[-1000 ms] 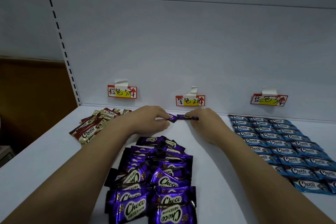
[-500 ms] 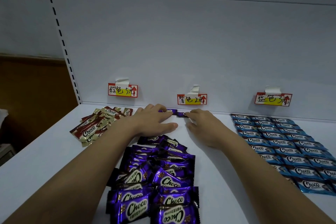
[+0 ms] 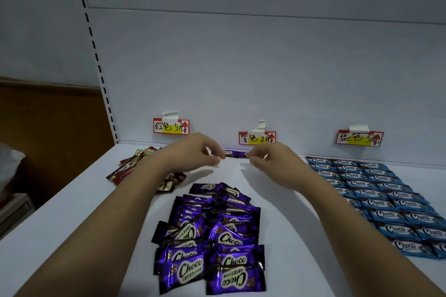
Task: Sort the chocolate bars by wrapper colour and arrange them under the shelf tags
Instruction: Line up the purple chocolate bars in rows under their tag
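The left hand [image 3: 193, 154] has its fingers loosely curled, tips pointing right, just short of the left end of a single purple chocolate bar [image 3: 235, 153]; whether they touch the wrapper cannot be told. The right hand [image 3: 272, 161] mirrors it, fingers loosely curled with the tips at or just beside the bar's right end, and again contact is unclear. Neither hand visibly pinches anything. That bar lies flat at the far edge of the white shelf [image 3: 72, 212], against the back panel and directly under the middle tag [image 3: 257, 138], a red-bordered label with a yellow patch and handwriting.

Nearer, between the two forearms, a loose pile of purple bars [image 3: 212, 231] overlaps in disorder, several showing the word "Choco".

To the far left, under the left tag [image 3: 170, 126], a heap of brown and gold bars [image 3: 135, 166] lies partly hidden by the left forearm.

On the right, under the right tag [image 3: 359, 138], blue bars [image 3: 376, 198] are laid flat in neat rows and columns running from the back panel toward the near edge.

A slotted shelf upright [image 3: 96, 55] rises at the far left.
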